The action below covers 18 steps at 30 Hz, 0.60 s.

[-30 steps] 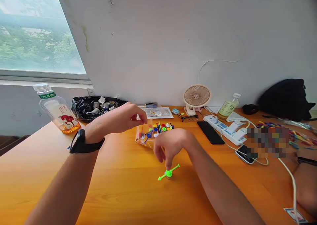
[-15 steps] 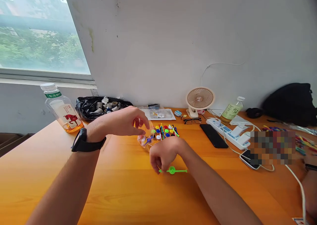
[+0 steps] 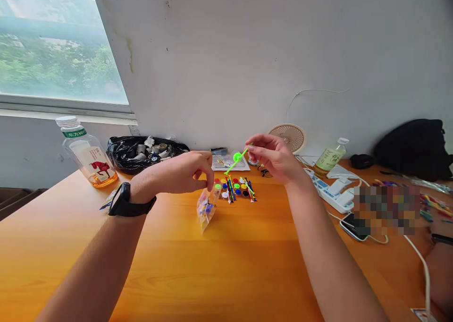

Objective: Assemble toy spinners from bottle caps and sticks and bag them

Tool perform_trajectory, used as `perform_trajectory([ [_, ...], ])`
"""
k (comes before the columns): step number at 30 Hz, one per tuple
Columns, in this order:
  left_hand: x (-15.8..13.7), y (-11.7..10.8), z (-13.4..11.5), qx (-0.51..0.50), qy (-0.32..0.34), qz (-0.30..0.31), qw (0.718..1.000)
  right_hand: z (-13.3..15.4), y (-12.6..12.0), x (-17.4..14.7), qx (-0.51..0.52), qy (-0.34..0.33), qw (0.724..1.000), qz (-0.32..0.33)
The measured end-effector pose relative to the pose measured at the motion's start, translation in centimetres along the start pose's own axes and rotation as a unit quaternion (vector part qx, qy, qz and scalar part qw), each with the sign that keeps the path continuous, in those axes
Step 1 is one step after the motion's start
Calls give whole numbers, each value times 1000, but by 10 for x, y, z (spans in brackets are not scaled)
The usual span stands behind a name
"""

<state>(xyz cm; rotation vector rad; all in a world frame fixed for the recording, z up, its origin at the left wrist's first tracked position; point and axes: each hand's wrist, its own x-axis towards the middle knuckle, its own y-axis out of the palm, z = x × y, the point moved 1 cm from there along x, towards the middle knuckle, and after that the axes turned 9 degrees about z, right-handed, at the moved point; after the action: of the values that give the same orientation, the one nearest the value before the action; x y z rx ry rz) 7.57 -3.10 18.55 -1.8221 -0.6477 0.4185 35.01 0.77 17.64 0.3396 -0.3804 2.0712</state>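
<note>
My left hand [image 3: 189,172], with a black band at the wrist, pinches the top of a small clear plastic bag [image 3: 204,214]. Blue and yellow pieces show through the bag, which hangs down near the tabletop. Raised to the right, my right hand [image 3: 274,157] grips one end of a bright green arrow spinner [image 3: 237,157] between thumb and fingers. The spinner has a round disc at its middle and slants down to the left. Behind the bag, several colourful discs and arrow sticks [image 3: 236,188] lie together on the wooden table [image 3: 226,275].
A large drink bottle [image 3: 90,156] and a black bag of scraps [image 3: 123,154] stand at left. A fan [image 3: 288,137] is partly behind my right hand. Rightward are a power strip [image 3: 331,192], a phone [image 3: 354,226], a second bottle [image 3: 331,157] and another person's arm [image 3: 440,270].
My right hand has lifted the green arrow spinner off the table, up and away from me. The plastic bag now hangs upright from my left hand, whose fingers have closed on it.
</note>
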Motion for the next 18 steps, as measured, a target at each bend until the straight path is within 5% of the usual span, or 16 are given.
perform_trajectory([
  [7,-3,-2,-3,-49,-45,33,997,7,19,-2,-115,20,991,66],
  [18,0,2,8,-30,-90,-17,995,-6,51,2,-188,27,968,161],
])
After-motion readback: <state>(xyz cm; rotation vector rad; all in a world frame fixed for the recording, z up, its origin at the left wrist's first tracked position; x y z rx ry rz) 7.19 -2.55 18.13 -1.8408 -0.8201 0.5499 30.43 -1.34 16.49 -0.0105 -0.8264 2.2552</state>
